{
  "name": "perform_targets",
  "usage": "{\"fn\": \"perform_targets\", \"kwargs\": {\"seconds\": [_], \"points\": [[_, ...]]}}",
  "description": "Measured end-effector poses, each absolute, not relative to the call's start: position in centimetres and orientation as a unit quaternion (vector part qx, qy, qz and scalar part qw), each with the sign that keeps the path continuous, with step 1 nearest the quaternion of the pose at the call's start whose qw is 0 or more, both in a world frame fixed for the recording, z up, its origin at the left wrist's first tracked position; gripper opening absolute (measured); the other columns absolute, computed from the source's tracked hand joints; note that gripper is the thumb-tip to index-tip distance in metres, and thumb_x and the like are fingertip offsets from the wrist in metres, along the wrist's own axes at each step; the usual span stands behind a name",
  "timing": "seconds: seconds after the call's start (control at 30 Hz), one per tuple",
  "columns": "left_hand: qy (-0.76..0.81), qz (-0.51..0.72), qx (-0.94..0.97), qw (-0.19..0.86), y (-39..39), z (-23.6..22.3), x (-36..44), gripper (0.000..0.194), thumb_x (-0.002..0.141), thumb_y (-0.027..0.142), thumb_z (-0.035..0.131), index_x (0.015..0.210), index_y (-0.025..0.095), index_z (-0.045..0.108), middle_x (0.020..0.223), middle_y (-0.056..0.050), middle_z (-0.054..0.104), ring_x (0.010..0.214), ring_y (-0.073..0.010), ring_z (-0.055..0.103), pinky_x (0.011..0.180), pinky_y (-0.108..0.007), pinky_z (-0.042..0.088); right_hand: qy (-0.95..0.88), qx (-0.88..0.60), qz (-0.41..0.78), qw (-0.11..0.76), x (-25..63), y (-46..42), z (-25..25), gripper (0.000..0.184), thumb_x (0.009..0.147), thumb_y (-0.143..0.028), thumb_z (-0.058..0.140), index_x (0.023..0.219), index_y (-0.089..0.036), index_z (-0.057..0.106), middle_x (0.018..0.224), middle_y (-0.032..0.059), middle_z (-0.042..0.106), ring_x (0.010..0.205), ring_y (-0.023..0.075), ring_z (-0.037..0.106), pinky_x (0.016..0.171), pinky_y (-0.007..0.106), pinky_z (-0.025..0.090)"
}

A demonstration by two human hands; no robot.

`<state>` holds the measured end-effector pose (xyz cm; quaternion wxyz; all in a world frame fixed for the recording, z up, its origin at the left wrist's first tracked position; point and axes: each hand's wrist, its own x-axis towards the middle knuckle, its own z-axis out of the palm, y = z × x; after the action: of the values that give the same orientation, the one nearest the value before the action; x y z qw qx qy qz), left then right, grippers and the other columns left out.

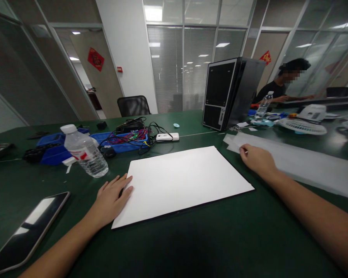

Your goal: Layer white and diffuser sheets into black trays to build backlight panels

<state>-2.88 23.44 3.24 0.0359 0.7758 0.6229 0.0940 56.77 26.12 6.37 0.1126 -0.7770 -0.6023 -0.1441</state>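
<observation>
Head view: we see phone on table, near left. Our left hand, fingers apart, rests at left edge of panel, flat mid-table. Our right hand, curled, at left end of sheets, right of panel; whether clamped, we cannot tell. Beyond: bottle, tray of wires, then tower.
</observation>
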Motion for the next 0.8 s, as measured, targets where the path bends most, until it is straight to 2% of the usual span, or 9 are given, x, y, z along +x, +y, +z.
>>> {"fn": "perform_targets", "kwargs": {"seconds": [0.1, 0.3, 0.4, 0.5, 0.57, 0.67, 0.8], "points": [[0.621, 0.087, 0.778, 0.028, 23.5, 3.2, -2.9, 0.072, 0.102, 0.060, 0.032, 0.159, 0.020, 0.053, 0.170, -0.009, 0.045, 0.161, -0.0341, 0.034, 0.129, -0.062, 0.025, -0.684, -0.696, -0.165, 0.146, 54.8, 24.9, 6.9, 0.042, 0.104, -0.043, 0.043, 0.116, -0.020, 0.076, 0.100, 0.0136, 0.080, 0.083, 0.0297, 0.074, 0.071, 0.039, 0.049], [0.619, 0.096, 0.779, 0.023, 23.4, 3.1, -2.9, 0.070, 0.102, 0.058, 0.035, 0.157, 0.020, 0.055, 0.169, -0.010, 0.046, 0.160, -0.0351, 0.036, 0.128, -0.063, 0.028, -0.877, -0.414, -0.210, 0.122, 49.9, 22.3, 7.2, 0.032, 0.104, -0.029, 0.045, 0.101, -0.021, 0.076, 0.091, 0.0073, 0.079, 0.073, 0.0198, 0.071, 0.066, 0.032, 0.044], [0.621, 0.096, 0.777, 0.025, 23.3, 3.3, -2.8, 0.068, 0.102, 0.056, 0.037, 0.157, 0.021, 0.055, 0.168, -0.009, 0.046, 0.159, -0.0349, 0.037, 0.128, -0.064, 0.028, -0.923, -0.308, -0.188, 0.132, 47.5, 21.3, 7.3, 0.029, 0.106, -0.028, 0.047, 0.103, -0.020, 0.075, 0.086, 0.0058, 0.077, 0.069, 0.0163, 0.068, 0.065, 0.030, 0.044], [0.622, 0.096, 0.777, 0.027, 23.3, 3.4, -2.6, 0.067, 0.102, 0.055, 0.038, 0.157, 0.021, 0.055, 0.168, -0.010, 0.047, 0.159, -0.0349, 0.037, 0.128, -0.064, 0.028, -0.941, -0.260, -0.140, 0.164, 46.6, 21.0, 7.2, 0.029, 0.107, -0.034, 0.049, 0.112, -0.019, 0.074, 0.095, 0.0075, 0.079, 0.077, 0.0167, 0.071, 0.070, 0.029, 0.049], [0.621, 0.094, 0.778, 0.026, 23.3, 3.4, -2.6, 0.068, 0.102, 0.055, 0.036, 0.157, 0.021, 0.055, 0.168, -0.010, 0.046, 0.159, -0.0349, 0.037, 0.128, -0.064, 0.028, -0.932, -0.281, -0.122, 0.193, 47.2, 21.4, 7.2, 0.032, 0.107, -0.036, 0.048, 0.115, -0.019, 0.075, 0.102, 0.0089, 0.080, 0.086, 0.0186, 0.073, 0.076, 0.030, 0.052], [0.621, 0.090, 0.778, 0.023, 23.3, 3.3, -2.7, 0.070, 0.103, 0.057, 0.034, 0.158, 0.020, 0.054, 0.169, -0.010, 0.045, 0.160, -0.0347, 0.036, 0.128, -0.063, 0.028, -0.870, -0.423, -0.139, 0.212, 49.5, 22.5, 7.2, 0.038, 0.107, -0.036, 0.044, 0.108, -0.020, 0.078, 0.108, 0.0103, 0.080, 0.096, 0.0227, 0.074, 0.085, 0.035, 0.055], [0.622, 0.089, 0.778, 0.025, 23.3, 3.2, -2.7, 0.072, 0.102, 0.059, 0.032, 0.159, 0.020, 0.053, 0.170, -0.010, 0.045, 0.161, -0.0347, 0.034, 0.128, -0.062, 0.027, -0.716, -0.668, -0.157, 0.129, 53.5, 24.2, 7.2, 0.046, 0.106, -0.043, 0.040, 0.111, -0.020, 0.080, 0.108, 0.0121, 0.080, 0.090, 0.0294, 0.073, 0.074, 0.040, 0.052]]}}
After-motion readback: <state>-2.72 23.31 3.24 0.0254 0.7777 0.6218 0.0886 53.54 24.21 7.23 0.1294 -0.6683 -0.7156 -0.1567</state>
